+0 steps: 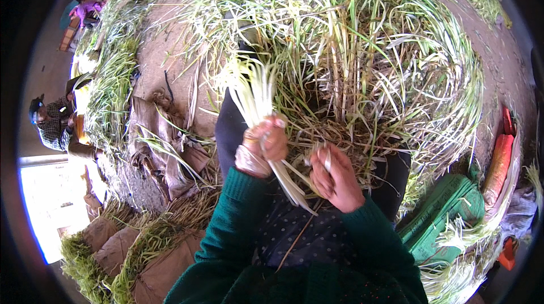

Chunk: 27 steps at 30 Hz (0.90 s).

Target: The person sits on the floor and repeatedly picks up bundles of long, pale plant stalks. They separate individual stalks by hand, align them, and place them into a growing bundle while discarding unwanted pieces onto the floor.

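My left hand (pixel 267 138), with a pale wrapping at the wrist, grips a bundle of long, pale yellow-white leafy stalks (pixel 255 87) that look like chives. Their leafy tops fan out above the fist, while the lower ends slant down in front of my lap. Close by on the right, my right hand (pixel 335 176) has its fingers curled in, with a thin pale leaf (pixel 327 161) between them. Under both hands lies my dark polka-dot apron (pixel 297 236). A large heap of loose green and straw-coloured leaves (pixel 348 61) spreads before me, around my legs.
Crumpled brown sacking (pixel 165 146) lies on the floor at left, near a long row of green stalks (pixel 112 83). A person (pixel 55 121) sits beyond that row. Right of me are a folded green woven sack (pixel 446 214) and a red-orange packet (pixel 499 168).
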{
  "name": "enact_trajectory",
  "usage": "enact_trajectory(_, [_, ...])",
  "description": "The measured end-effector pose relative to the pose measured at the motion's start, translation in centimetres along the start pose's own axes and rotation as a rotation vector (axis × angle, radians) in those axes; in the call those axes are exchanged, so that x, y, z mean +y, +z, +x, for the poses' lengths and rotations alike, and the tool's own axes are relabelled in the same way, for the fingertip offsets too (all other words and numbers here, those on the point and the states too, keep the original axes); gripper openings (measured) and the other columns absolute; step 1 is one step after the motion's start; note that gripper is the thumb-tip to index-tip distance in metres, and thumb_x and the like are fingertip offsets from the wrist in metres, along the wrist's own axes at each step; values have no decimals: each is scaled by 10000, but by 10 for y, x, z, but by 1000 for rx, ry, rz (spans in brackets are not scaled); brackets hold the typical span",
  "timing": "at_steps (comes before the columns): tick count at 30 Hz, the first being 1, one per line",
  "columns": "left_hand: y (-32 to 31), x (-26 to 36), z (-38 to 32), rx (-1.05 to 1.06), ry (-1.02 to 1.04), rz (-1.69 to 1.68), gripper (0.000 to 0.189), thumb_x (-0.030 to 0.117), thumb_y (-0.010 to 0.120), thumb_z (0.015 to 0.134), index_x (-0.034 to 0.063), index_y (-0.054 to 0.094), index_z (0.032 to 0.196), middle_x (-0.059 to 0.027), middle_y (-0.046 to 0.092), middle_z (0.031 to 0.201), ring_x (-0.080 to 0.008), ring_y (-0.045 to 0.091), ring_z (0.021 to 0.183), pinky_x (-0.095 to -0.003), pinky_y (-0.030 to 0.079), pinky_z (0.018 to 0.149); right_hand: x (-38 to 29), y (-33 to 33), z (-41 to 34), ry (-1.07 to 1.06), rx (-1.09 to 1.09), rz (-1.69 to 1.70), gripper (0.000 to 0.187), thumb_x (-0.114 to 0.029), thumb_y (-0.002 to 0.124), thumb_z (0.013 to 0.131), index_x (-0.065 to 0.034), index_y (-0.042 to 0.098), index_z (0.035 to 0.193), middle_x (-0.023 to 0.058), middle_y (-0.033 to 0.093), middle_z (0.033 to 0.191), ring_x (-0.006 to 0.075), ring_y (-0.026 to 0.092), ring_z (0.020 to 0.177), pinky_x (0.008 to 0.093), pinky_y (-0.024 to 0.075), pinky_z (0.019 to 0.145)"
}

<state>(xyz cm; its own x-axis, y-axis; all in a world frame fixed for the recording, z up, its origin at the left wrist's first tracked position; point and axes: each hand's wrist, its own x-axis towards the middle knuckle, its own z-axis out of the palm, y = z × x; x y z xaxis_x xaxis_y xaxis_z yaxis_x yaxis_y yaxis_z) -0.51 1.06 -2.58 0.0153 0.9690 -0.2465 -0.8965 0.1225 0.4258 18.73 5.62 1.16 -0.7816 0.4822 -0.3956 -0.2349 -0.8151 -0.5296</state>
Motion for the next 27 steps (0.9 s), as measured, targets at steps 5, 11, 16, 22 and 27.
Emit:
enact_trajectory(5, [1, 54, -10, -25, 155, -11, 221, 202, 577, 850, 30, 582, 989, 47, 418, 498, -68, 342, 353, -232, 264, 310, -28, -23, -64, 66, -128, 10, 144, -164, 447, 940, -34, 498, 978, -40, 338, 480, 64, 251, 343, 197, 231, 361])
enact_trajectory(11, [35, 105, -27, -171, 367, -60, 522, 269, 535, 898, -36, 353, 1279, 30, 434, 575, -53, 418, 465, -224, 383, 424, -68, -73, -97, -531, -228, 109, 331, -163, 477, 896, -100, 467, 1220, 45, 559, 686, 134, 528, 498, 293, 444, 533])
enact_trajectory(16, [8, 27, -42, 96, 31, -88, 368, 196, 665, 758, 22, 509, 1042, 22, 502, 696, -96, 500, 583, -233, 438, 469, -57, -36, -35, -415, 172, -2154, 374, -198, 623, 788, -69, 530, 1126, 91, 627, 755, 253, 610, 655, 405, 469, 693])
enact_trajectory(22, [17, 3, -58, 338, 36, 9, 218, 210, 634, 745, 65, 561, 891, -49, 535, 712, -204, 566, 645, -365, 487, 575, -81, -20, -13, -677, 370, -1788, 122, -151, 599, 846, -54, 562, 908, 37, 623, 666, 116, 502, 438, 253, 389, 383])
enact_trajectory(27, [3, -2, -59, 208, -28, -63, 313, 287, 563, 831, 33, 542, 1013, -5, 413, 521, -128, 369, 422, -281, 341, 439, -94, -49, 89, -625, 674, -1335, 206, -221, 522, 897, -51, 576, 794, 47, 564, 534, 70, 449, 378, 235, 323, 325])
